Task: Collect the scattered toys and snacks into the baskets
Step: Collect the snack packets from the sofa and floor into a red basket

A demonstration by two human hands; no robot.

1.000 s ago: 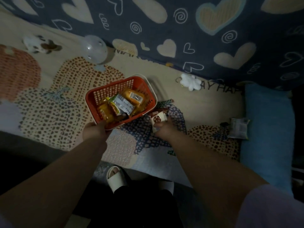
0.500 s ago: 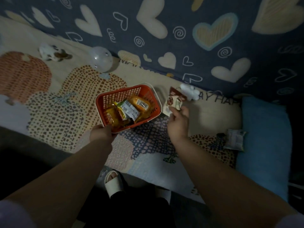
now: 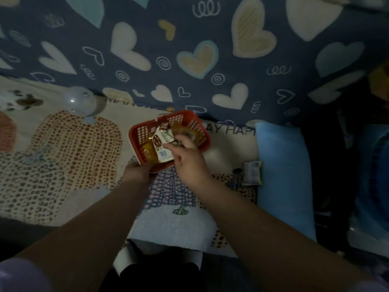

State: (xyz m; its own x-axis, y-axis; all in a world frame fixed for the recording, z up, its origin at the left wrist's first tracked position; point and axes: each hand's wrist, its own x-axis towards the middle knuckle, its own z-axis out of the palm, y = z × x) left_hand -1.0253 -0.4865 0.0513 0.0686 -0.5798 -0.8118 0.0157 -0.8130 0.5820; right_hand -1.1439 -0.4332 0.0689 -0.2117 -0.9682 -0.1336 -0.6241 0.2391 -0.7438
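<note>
Fingers of my right hand (image 3: 189,160) curl down into the red basket (image 3: 202,131), pinching the white snack packet (image 3: 161,144) by its edge. The packet lies inside on orange packets (image 3: 147,151). Just left of that hand, my left hand (image 3: 137,172) grips the basket's near rim. Well to the right, a small packet (image 3: 252,172) lies beside a blue pillow (image 3: 282,175). Far left sits a clear ball (image 3: 81,102).

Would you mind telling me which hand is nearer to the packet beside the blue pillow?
Right. The right hand reaches into the basket, on the side toward the packet; the left hand grips the basket's near rim, farther from it.
</note>
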